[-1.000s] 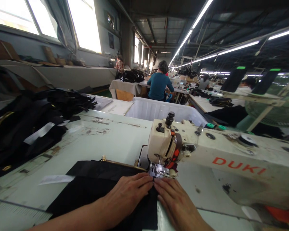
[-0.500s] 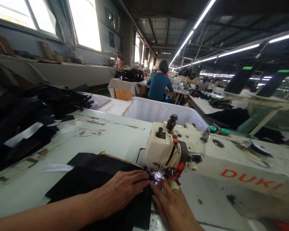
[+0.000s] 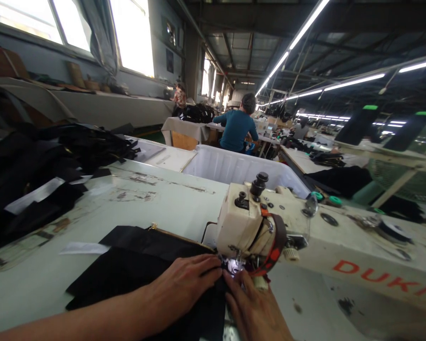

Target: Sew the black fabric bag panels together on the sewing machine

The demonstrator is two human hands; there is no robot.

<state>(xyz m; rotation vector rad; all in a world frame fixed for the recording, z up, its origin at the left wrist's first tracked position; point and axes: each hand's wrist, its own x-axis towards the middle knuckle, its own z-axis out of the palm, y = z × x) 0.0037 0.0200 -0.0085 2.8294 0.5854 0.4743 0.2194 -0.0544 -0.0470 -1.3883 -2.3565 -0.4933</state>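
Black fabric [image 3: 128, 265] lies on the pale table and runs under the lit presser foot [image 3: 236, 265] of a sewing machine [image 3: 243, 218]. A gold zipper [image 3: 181, 237] edges its far side, with the slider at the left end. My left hand [image 3: 186, 279] rests flat on the cloth, fingertips just left of the foot, pressing it down. Close in front of the foot, my right hand [image 3: 253, 300] has bent fingers and thumb at the fabric's edge, closed on it. The fingertips are partly hidden by the machine head.
A heap of black pieces [image 3: 49, 161] fills the table's left side. Behind the machine stands a white plastic bin [image 3: 241, 163]. Several green-topped spools [image 3: 335, 201] sit behind the machine arm. A co-worker in a teal top [image 3: 237, 128] sits farther back.
The view has shifted slightly, so the machine appears a little farther right and lower. Both hands remain at the presser foot on the fabric. The co-worker's left arm is now stretched out sideways.
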